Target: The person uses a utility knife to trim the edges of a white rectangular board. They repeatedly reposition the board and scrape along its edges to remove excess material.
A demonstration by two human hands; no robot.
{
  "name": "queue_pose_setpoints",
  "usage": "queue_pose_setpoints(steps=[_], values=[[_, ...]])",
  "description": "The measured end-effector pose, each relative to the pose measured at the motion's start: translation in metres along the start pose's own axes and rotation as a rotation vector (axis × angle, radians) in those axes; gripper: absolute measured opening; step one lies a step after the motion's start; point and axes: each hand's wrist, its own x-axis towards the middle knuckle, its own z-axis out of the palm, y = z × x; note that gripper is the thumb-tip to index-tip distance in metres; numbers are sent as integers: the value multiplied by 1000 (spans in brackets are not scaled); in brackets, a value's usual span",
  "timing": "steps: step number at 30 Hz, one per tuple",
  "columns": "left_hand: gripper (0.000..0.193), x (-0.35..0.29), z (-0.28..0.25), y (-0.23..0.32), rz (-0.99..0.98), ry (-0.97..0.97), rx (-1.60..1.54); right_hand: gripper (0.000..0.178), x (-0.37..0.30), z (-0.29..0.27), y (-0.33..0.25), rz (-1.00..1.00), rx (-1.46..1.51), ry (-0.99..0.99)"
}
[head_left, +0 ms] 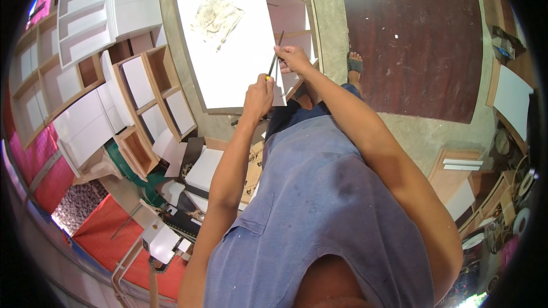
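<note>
Slim dark tool [272, 65] w/ a bit of yellow at its near end: that's what both hands are on, out in front of the person, over the right-hand edge of a big white panel [234, 74].

Head view, only one there is: the left hand [260, 98] is closed round the near end, fist on the panel side, the yellow showing by the thumb. The right hand [295, 59] is farther out & a touch to the right, thumb & fingertip drawn together about midway up the tool, prob. pinching it; other fingers loosely curled. Far tip pokes out past that pinch.

Key relation, I'd say: tool vs. panel edge. Its long axis runs away from the body, leaning a bit right, so it crosses the edge at a shallow angle: near end over the white, far tip over the open shelf frame [290, 0] alongside. Left hand's nearer the torso, right's nearer the tip. Can't tell if the tool touches the panel or is just above it. Something thin hangs below the right fingers, too small to make out.

Crumpled cloth [218, 18] lies farther up the panel, well apart from both hands. Dark red board [414, 45] is off right, past a strip of bare floor [329, 17].
</note>
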Motion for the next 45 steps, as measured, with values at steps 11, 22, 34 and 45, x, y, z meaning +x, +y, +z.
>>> queue_pose_setpoints(steps=[11, 22, 34, 45], values=[[42, 13, 9, 0, -25, -41, 66, 40, -5, 10, -12, 14, -97, 141], [46, 37, 31, 0, -136, -90, -33, 33, 19, 3, -13, 152, -54, 128], [45, -4, 13, -4, -68, 17, 78, 40, 16, 3, -8, -116, -46, 200], [47, 18, 34, -7, -122, -78, -30, 32, 45, -10, -2, -102, -345, 222]])
